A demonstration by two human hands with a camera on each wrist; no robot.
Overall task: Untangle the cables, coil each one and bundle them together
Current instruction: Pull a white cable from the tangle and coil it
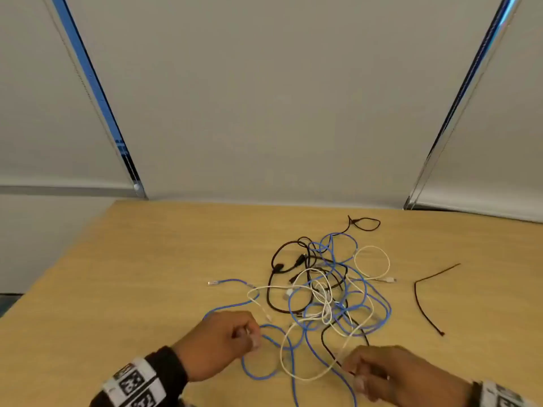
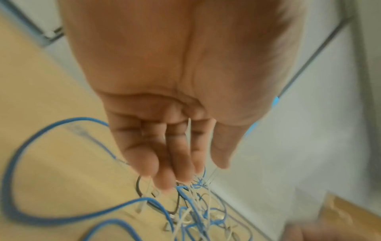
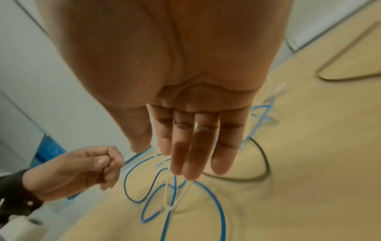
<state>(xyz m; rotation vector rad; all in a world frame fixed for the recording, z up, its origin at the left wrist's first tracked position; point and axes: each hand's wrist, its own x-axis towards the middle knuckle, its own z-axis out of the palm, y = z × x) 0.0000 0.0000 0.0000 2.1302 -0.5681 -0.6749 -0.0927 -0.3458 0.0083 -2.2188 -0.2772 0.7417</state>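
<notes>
A tangle of blue, white and black cables (image 1: 323, 289) lies on the wooden table (image 1: 147, 259). My left hand (image 1: 249, 336) hovers at its near left edge, fingers curled, pinching a thin white cable (image 2: 189, 130) that runs between the fingers (image 2: 179, 154). My right hand (image 1: 357, 377) is near the front edge and pinches a white cable loop (image 1: 305, 377), which hangs from its fingers (image 3: 206, 146) down to the table (image 3: 167, 187). A blue cable (image 1: 258, 374) loops between the two hands. Whether both hands hold the same white cable is not clear.
A black cable tie (image 1: 423, 292) lies loose to the right of the tangle. A small black loop (image 1: 367, 223) sits at the back of the pile. Grey partition walls (image 1: 264, 113) stand behind the table. Bare tabletop extends to the left.
</notes>
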